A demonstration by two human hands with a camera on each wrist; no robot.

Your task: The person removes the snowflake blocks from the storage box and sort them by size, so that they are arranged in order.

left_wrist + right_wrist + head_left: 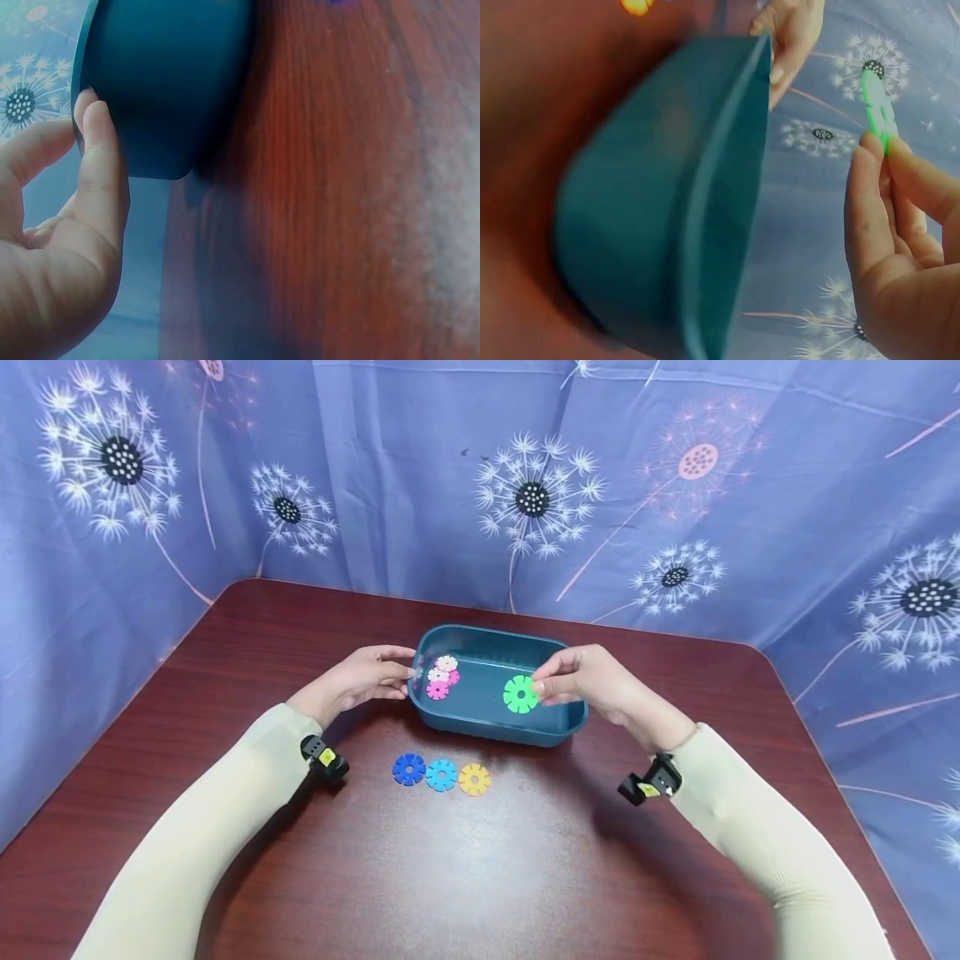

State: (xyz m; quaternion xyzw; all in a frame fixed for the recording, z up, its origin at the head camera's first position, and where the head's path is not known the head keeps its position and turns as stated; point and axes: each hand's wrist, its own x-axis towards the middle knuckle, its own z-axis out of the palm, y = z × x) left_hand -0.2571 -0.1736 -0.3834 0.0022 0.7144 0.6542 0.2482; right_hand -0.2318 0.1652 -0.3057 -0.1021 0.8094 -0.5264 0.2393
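Fingers of the right hand (pixel 592 685) pinch a green disc (pixel 520 694); left hand (pixel 363 679) grips the tub (pixel 487 727)

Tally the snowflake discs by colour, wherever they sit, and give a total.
Green: 1, in the right hand
Pink/magenta: 2
White: 2
Dark blue: 1
Light blue: 1
Yellow: 1
Total: 8

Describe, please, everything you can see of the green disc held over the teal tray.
The green disc is a flat, round, plastic-looking piece with a hole in its middle and notches cut all round its rim, like a snowflake building piece. The right hand pinches its edge between fingertips and thumb. The head view shows its flat face; the right wrist view shows it edge-on and thin. It is held above the teal tray, apart from the pink and white pieces lying inside.
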